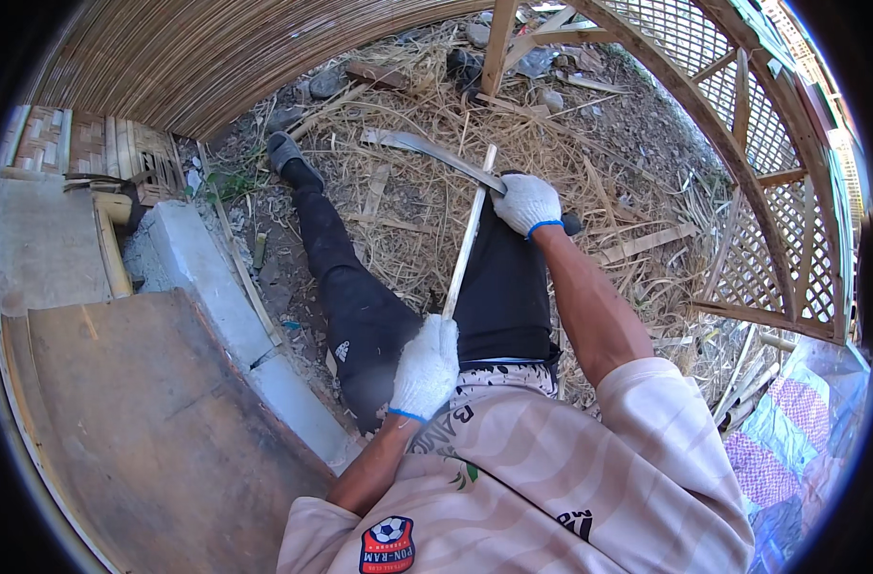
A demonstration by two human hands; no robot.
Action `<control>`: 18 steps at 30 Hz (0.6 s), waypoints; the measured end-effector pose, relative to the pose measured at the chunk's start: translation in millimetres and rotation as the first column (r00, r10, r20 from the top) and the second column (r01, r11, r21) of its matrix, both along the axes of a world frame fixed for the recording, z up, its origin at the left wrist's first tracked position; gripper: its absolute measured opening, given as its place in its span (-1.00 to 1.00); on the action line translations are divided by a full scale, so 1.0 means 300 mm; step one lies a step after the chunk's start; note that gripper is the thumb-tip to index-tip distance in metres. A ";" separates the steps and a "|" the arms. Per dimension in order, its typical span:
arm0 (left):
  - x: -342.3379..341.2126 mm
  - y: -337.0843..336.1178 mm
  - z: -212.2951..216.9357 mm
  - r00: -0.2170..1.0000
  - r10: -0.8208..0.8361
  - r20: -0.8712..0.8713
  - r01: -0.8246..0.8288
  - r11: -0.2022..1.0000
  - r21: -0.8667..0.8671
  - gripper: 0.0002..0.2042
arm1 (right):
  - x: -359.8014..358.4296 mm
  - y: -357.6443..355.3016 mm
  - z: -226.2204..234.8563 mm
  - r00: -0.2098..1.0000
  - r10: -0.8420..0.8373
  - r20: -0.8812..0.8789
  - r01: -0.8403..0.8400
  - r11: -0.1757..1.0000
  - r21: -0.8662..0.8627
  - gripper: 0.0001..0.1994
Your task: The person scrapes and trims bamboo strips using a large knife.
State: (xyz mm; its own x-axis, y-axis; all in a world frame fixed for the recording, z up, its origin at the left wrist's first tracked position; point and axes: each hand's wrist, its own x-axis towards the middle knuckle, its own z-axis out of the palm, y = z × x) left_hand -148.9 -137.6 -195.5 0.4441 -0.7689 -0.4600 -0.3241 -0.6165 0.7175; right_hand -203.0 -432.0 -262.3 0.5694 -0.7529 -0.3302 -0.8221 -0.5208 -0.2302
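Note:
A white knitted glove with a blue cuff covers each of my hands. My left hand (426,371), near my lap, is closed round the lower end of a slim pale stick (468,251), perhaps split bamboo or wood. The stick slants up and away over my dark-trousered right thigh. My right hand (528,203) is closed on a long, slightly curved machete (434,151), its handle hidden in the fist. The blade points to the far left and crosses the stick near its upper end, apparently touching it.
Dry straw-like shavings (408,206) and split strips cover the ground round my legs. At left are concrete blocks (207,277) and a brown wooden board (159,421). A woven slat wall (226,57) stands behind; a curved lattice frame (781,220) is at right, above plastic sheeting (790,430).

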 end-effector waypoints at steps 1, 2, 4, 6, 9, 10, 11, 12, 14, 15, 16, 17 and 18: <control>-0.002 0.003 0.014 0.997 -0.049 0.052 0.050 0.998 -0.024 -0.71 | -0.004 0.002 -0.009 1.000 -0.003 -0.001 0.003 1.000 -0.002 -0.68; -0.006 -0.001 0.034 0.999 -0.034 0.043 0.037 0.997 -0.062 -0.72 | 0.002 0.007 -0.016 1.000 -0.020 0.017 0.020 1.000 -0.004 -0.69; -0.010 0.018 0.045 0.998 -0.049 0.041 0.053 0.994 -0.099 -0.72 | 0.012 0.005 -0.023 0.996 -0.083 0.029 0.082 0.996 0.033 -0.63; -0.034 0.065 0.042 0.997 -0.056 0.050 0.064 0.982 -0.179 -0.73 | 0.017 -0.049 -0.034 0.973 -0.223 0.056 0.219 0.974 0.064 -0.60; -0.067 0.099 0.092 0.979 0.099 -0.179 -0.111 0.992 -0.060 -0.68 | -0.024 -0.159 -0.090 0.857 -0.502 0.118 0.488 0.863 0.130 -0.53; -0.059 0.100 0.080 0.980 0.096 -0.174 -0.108 0.992 -0.064 -0.68 | -0.059 -0.174 -0.110 0.868 -0.478 0.136 0.462 0.876 0.136 -0.53; -0.051 0.107 0.057 0.971 0.130 -0.202 -0.141 0.989 -0.041 -0.69 | -0.059 -0.159 -0.111 0.884 -0.441 0.155 0.421 0.895 0.146 -0.54; -0.048 0.104 0.045 0.958 0.167 -0.234 -0.176 0.984 -0.019 -0.70 | -0.051 -0.109 -0.080 0.886 -0.422 0.189 0.395 0.903 0.167 -0.56; -0.040 0.087 0.057 0.934 0.179 -0.309 -0.190 0.982 -0.007 -0.71 | -0.054 -0.025 -0.054 0.926 -0.306 0.222 0.301 0.952 0.056 -0.60; -0.038 0.070 0.068 0.907 0.177 -0.382 -0.188 0.982 0.006 -0.72 | -0.075 -0.005 -0.053 0.948 -0.229 0.222 0.229 0.973 0.030 -0.63; -0.028 0.061 0.070 0.907 0.171 -0.384 -0.182 0.983 0.008 -0.72 | -0.072 0.020 -0.020 0.979 -0.131 0.155 0.129 0.991 0.023 -0.65; -0.018 0.051 0.071 0.771 0.270 -0.576 -0.292 0.955 0.057 -0.72 | -0.067 0.034 0.003 0.996 -0.031 0.087 0.029 0.999 0.024 -0.67; -0.008 0.039 0.070 0.586 0.351 -0.731 -0.384 0.914 0.131 -0.71 | -0.061 0.037 0.010 0.995 0.070 0.077 -0.072 0.997 0.016 -0.70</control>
State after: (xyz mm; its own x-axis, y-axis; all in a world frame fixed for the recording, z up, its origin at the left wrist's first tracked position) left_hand -151.3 -125.9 -174.5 0.2274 -0.6407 -0.7334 0.5593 -0.5306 0.6369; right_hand -221.2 -420.8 -259.3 0.6452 -0.7038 -0.2972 -0.7628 -0.5722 -0.3011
